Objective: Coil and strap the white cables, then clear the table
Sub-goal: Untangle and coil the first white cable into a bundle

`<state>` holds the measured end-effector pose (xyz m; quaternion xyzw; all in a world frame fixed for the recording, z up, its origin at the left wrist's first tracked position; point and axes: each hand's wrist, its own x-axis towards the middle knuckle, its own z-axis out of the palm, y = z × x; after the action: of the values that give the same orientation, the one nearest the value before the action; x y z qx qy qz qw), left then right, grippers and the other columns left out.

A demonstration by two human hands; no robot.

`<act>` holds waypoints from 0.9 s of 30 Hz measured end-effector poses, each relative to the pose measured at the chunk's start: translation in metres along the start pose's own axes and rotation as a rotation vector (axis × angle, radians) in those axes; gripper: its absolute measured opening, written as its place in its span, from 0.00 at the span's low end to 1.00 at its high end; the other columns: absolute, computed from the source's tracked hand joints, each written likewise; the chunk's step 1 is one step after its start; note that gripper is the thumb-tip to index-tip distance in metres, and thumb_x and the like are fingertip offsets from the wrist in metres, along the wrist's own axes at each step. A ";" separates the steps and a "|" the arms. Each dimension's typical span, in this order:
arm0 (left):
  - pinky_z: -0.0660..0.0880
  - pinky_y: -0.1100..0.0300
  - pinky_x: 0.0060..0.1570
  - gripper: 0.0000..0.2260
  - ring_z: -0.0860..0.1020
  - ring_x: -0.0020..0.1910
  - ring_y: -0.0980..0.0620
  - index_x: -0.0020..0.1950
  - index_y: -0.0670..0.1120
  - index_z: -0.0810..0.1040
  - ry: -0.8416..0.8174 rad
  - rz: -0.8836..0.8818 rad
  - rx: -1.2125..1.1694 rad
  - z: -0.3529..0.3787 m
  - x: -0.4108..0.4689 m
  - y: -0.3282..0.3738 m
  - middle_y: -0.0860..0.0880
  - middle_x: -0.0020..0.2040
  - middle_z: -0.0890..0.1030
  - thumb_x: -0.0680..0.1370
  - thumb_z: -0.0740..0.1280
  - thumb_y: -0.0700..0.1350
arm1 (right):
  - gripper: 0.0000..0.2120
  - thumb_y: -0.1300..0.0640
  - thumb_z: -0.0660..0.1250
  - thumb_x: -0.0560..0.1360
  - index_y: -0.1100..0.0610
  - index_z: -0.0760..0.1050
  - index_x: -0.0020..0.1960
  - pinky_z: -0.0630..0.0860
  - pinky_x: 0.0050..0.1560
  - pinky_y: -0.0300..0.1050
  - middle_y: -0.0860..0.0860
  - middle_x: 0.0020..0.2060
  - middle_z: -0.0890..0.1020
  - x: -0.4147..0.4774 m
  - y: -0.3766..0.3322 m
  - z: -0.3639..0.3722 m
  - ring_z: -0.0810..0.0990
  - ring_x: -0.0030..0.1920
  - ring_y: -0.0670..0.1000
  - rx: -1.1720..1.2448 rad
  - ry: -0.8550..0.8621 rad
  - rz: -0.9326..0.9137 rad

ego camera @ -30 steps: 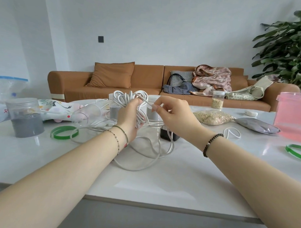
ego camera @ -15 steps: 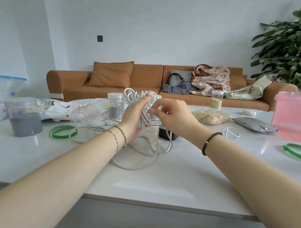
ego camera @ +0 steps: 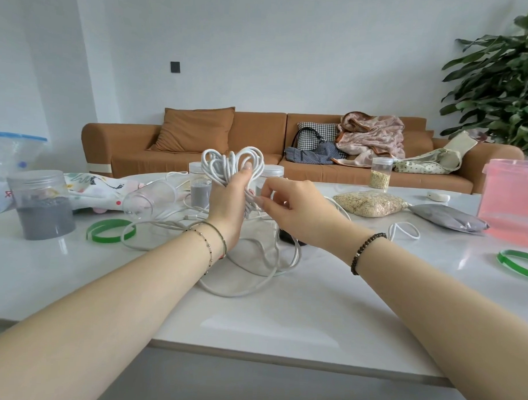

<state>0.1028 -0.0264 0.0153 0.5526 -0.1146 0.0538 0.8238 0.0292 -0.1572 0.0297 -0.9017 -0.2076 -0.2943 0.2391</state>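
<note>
Coil [ego camera: 231,165] of white cable sits higher than it did half a second ago, its loops fanned out above my left hand [ego camera: 228,200], which clenches the bundle at its waist. My right hand [ego camera: 299,211] has dropped from near the loops' top to just beside the left hand, thumb and forefinger pinching a strand there. The rest of the white cable [ego camera: 234,295] trails from the coil in slack loops on the white table [ego camera: 282,326], under both wrists. On the table, a jar of grey powder [ego camera: 42,205] and a green ring [ego camera: 110,231] lie to the left; a bag of oats [ego camera: 370,203], a grey pouch [ego camera: 447,218] and a pink tub [ego camera: 511,202] lie to the right. Beyond it stand an orange sofa [ego camera: 259,131] and a leafy plant [ego camera: 500,76].
</note>
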 end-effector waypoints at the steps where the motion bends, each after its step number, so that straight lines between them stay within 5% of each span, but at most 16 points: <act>1: 0.74 0.43 0.66 0.33 0.80 0.60 0.47 0.63 0.51 0.80 0.066 0.021 -0.029 0.000 0.002 0.000 0.48 0.59 0.83 0.62 0.73 0.64 | 0.09 0.51 0.64 0.80 0.56 0.73 0.44 0.68 0.33 0.47 0.47 0.28 0.74 0.000 0.000 0.000 0.68 0.28 0.47 -0.003 0.001 -0.004; 7: 0.77 0.48 0.63 0.30 0.81 0.59 0.50 0.67 0.55 0.71 0.405 0.162 -0.235 -0.005 0.006 0.010 0.52 0.62 0.80 0.67 0.71 0.62 | 0.10 0.55 0.64 0.80 0.55 0.74 0.41 0.74 0.38 0.52 0.52 0.29 0.76 0.001 -0.002 0.001 0.71 0.31 0.53 0.063 -0.023 -0.011; 11: 0.78 0.48 0.60 0.30 0.82 0.54 0.49 0.68 0.50 0.67 0.571 0.019 -0.376 -0.013 0.013 0.011 0.50 0.55 0.81 0.72 0.70 0.62 | 0.12 0.53 0.67 0.79 0.51 0.78 0.36 0.71 0.34 0.46 0.52 0.26 0.77 -0.002 -0.005 0.001 0.72 0.27 0.51 0.088 -0.137 -0.020; 15: 0.80 0.50 0.55 0.17 0.80 0.42 0.52 0.62 0.44 0.74 0.392 -0.041 -0.543 -0.011 0.011 0.018 0.47 0.49 0.79 0.81 0.66 0.54 | 0.18 0.42 0.67 0.77 0.51 0.80 0.33 0.67 0.33 0.42 0.43 0.22 0.76 -0.003 -0.005 -0.001 0.74 0.28 0.45 -0.107 -0.172 0.066; 20: 0.81 0.46 0.53 0.12 0.78 0.35 0.50 0.45 0.41 0.77 0.070 -0.175 -0.684 -0.003 -0.008 0.025 0.43 0.35 0.77 0.81 0.67 0.49 | 0.27 0.34 0.65 0.74 0.56 0.80 0.33 0.71 0.32 0.42 0.50 0.27 0.81 -0.003 0.000 -0.007 0.78 0.31 0.48 -0.301 -0.098 0.246; 24: 0.80 0.50 0.48 0.11 0.78 0.34 0.48 0.44 0.41 0.79 -0.176 -0.262 -0.413 0.004 -0.023 0.022 0.43 0.35 0.77 0.79 0.66 0.48 | 0.25 0.33 0.67 0.72 0.55 0.81 0.38 0.72 0.35 0.43 0.50 0.33 0.82 -0.002 0.006 -0.008 0.79 0.37 0.52 -0.376 -0.041 0.295; 27: 0.76 0.53 0.46 0.13 0.79 0.35 0.46 0.42 0.42 0.82 -0.231 -0.285 -0.213 0.008 -0.025 0.019 0.42 0.38 0.78 0.79 0.66 0.49 | 0.13 0.45 0.64 0.77 0.52 0.82 0.42 0.75 0.39 0.46 0.48 0.38 0.83 -0.002 0.010 -0.004 0.80 0.42 0.55 -0.412 -0.013 0.236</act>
<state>0.0737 -0.0254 0.0286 0.4754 -0.1343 -0.1394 0.8582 0.0307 -0.1680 0.0285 -0.9514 -0.0378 -0.2945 0.0815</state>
